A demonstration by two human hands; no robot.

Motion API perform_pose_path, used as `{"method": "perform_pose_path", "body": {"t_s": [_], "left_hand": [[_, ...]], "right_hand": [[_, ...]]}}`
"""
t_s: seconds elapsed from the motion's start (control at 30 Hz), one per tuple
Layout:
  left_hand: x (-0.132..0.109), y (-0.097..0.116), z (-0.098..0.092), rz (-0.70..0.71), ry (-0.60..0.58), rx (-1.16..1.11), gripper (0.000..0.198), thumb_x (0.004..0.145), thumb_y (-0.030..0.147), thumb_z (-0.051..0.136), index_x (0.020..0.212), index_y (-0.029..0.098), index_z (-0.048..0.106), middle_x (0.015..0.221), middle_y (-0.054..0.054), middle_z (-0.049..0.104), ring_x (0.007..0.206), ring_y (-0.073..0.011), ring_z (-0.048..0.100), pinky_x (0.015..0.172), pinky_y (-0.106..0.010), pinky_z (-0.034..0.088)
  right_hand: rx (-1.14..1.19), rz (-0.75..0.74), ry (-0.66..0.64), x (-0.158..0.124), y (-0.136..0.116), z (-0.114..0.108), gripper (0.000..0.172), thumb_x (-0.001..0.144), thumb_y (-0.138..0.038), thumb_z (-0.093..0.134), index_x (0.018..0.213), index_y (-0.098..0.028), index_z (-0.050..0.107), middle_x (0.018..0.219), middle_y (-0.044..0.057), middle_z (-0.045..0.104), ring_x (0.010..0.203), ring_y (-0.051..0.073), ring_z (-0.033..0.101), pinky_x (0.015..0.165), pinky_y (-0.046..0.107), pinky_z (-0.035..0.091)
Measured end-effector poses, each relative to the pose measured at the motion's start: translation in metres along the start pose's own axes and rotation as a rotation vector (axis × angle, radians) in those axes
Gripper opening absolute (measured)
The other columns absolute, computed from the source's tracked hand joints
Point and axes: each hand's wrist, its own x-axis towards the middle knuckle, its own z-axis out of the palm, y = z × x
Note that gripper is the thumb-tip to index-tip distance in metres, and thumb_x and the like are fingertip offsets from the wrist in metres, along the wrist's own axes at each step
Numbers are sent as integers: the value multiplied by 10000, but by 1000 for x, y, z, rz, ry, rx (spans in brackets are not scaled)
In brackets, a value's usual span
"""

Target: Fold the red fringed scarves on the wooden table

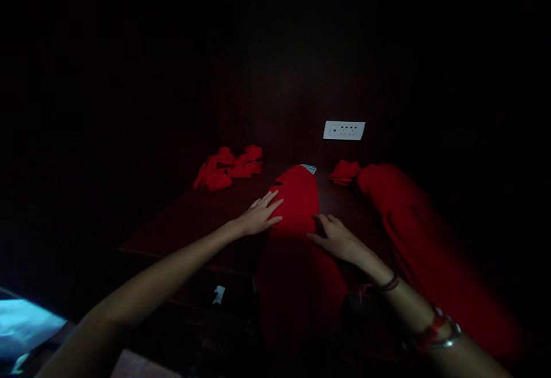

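A long red cloth (297,205) lies over the dark tabletop and hangs down past its front edge. My left hand (260,215) rests on the cloth's left side with fingers spread; a ring is on one finger. At the right edge of the cloth is my right hand (336,237), its thumb and forefinger apart and touching the fabric. The other right fingers are bent and partly hidden. Just beyond the cloth's far end, a phone-like flat object (309,168) shows in part.
Crumpled red cloth pieces (232,168) sit at the back left. A small folded red cloth (344,172) and a large red cloth heap (413,223) are on the right. The dark table (172,226) meets a wall with a white socket panel (344,130).
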Motion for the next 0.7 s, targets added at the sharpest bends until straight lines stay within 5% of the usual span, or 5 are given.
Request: {"method": "perform_pose_path", "body": {"t_s": [0.1, 0.3, 0.43, 0.57, 0.7], "left_hand": [[-26, 28, 0, -60, 132, -18, 408, 768, 419, 423, 1097, 181, 466, 1141, -93, 412, 1013, -205, 408, 873, -309, 296], [-39, 57, 5, -369, -18, -372, 427, 672, 361, 562, 1029, 152, 456, 597, 35, 489, 552, -109, 466, 540, -210, 363], [-27, 72, 0, -598, -22, -785, 507, 637, 169, 585, 1100, 162, 378, 555, 79, 407, 446, -54, 395, 465, -171, 350], [-17, 86, -14, -695, 59, -1261, 413, 701, 52, 426, 1088, 186, 373, 616, 52, 444, 475, -45, 452, 521, -173, 410], [-10, 92, -17, -706, 129, -1367, 428, 710, -13, 317, 1097, 159, 372, 660, 23, 482, 516, -51, 492, 573, -179, 435]], "right_hand": [[90, 93, 35, -20, 3, 1, 254, 732, -360, 453, 805, -155, 584, 774, 75, 613, 706, 162, 556, 634, 245, 386], [342, 148, -22, -16, -9, 12, 65, 657, -235, 519, 638, -177, 541, 517, -28, 549, 451, 78, 484, 446, 179, 336], [535, 249, -55, -7, -22, 17, 56, 648, -136, 477, 616, -166, 512, 375, -67, 445, 353, 62, 414, 404, 171, 323], [1033, 253, -42, -7, -27, 18, 65, 676, -159, 460, 632, -152, 506, 473, -44, 503, 419, 44, 440, 450, 151, 363], [1297, 259, -107, -9, -31, 20, 58, 661, -171, 474, 676, -151, 526, 543, -37, 533, 447, 37, 449, 479, 148, 376]]}}
